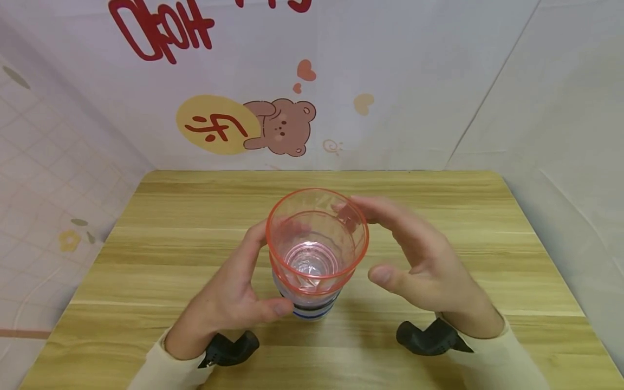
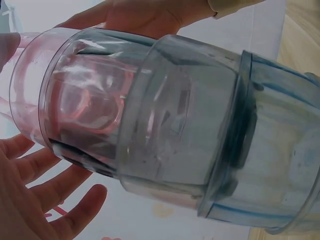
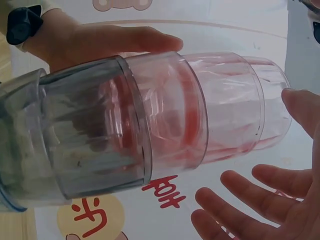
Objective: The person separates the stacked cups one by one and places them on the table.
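Note:
A tall stack of clear plastic cups stands upright on the table. A red-rimmed cup is on top, with dark and blue bands lower down; the left wrist view shows the dark-banded cup near its base. My left hand is around the left side, its thumb in front and its fingers behind, partly seen through the plastic. Those fingers look spread and loose; whether they touch cannot be told. My right hand hovers at the right, thumb apart from the stack and fingertips behind the red rim.
The wooden table meets a white printed backdrop along its far edge, with a cartoon bear on it. More pale sheeting hangs at both sides. A black wrist device is on each arm.

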Motion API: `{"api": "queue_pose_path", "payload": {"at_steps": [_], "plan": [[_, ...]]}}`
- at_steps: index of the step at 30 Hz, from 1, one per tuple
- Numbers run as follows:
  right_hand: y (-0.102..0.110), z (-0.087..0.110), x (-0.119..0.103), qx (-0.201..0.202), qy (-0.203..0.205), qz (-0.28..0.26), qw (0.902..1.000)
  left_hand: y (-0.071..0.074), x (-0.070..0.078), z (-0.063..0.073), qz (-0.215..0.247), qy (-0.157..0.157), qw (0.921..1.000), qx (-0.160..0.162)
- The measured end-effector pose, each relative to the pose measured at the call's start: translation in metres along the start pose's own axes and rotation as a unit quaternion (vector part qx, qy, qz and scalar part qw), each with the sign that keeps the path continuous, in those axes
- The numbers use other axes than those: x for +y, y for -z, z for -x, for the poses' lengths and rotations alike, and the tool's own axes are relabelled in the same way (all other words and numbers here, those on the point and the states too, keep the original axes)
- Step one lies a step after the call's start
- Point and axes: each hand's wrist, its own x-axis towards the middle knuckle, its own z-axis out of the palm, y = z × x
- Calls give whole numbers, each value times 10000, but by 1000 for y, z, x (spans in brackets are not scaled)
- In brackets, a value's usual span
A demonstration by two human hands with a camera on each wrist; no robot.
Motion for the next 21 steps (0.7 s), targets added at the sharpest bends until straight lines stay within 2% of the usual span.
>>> {"api": "queue_pose_path", "payload": {"at_steps": [6, 13, 21], "plan": [[-6, -4, 1, -49, 36, -105, 9999, -2, 1, -2, 88, 43, 10000, 13], [-12, -6, -1, 35, -267, -175, 9995, -4, 1, -4, 189, 212, 9996, -79], [-19, -14, 0, -14, -200, -310, 9993, -9, -1, -6, 342, 21, 9994, -11]]}}
